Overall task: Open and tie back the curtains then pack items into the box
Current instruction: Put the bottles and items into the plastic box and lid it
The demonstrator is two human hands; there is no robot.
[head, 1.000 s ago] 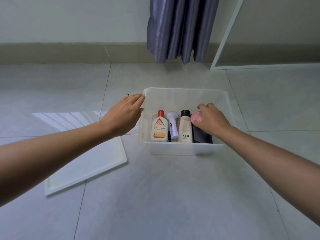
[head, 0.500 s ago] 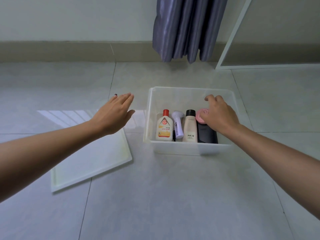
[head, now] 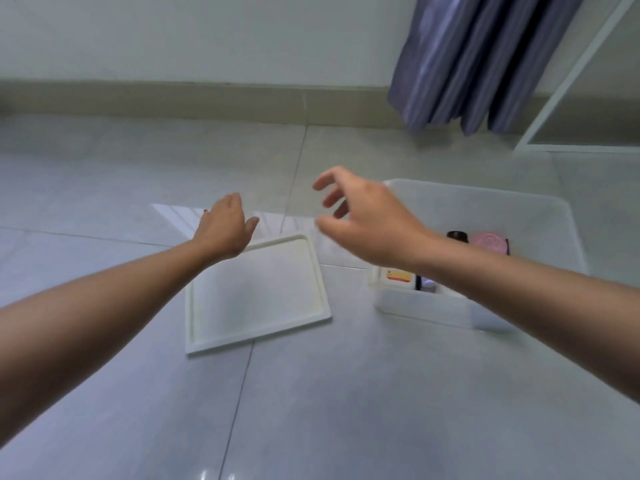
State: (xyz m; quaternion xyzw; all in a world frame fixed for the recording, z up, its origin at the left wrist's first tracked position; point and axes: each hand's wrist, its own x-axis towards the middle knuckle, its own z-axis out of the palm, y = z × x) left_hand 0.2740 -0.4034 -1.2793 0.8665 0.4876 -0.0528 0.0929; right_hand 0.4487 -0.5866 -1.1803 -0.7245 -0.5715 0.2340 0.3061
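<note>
Left hand [head: 221, 230] relaxed, holding nothing, over far-left corner of lid [head: 256, 296] lying flat on floor [head: 346, 410]. Right hand [head: 370, 223] fingers spread, loosely curled, holding nothing, above gap between lid and box [head: 519, 216]. Box at right, lidless, bottles inside. Curtain [head: 478, 64] hangs far right.

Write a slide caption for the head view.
Both hands, left and right, reach empty toward the white lid lying beside the packed clear box.

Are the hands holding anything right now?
No, nothing is held. The left hand hangs open above the far edge of the white lid, and the right hand reaches toward it with loose, spread fingers.
</note>
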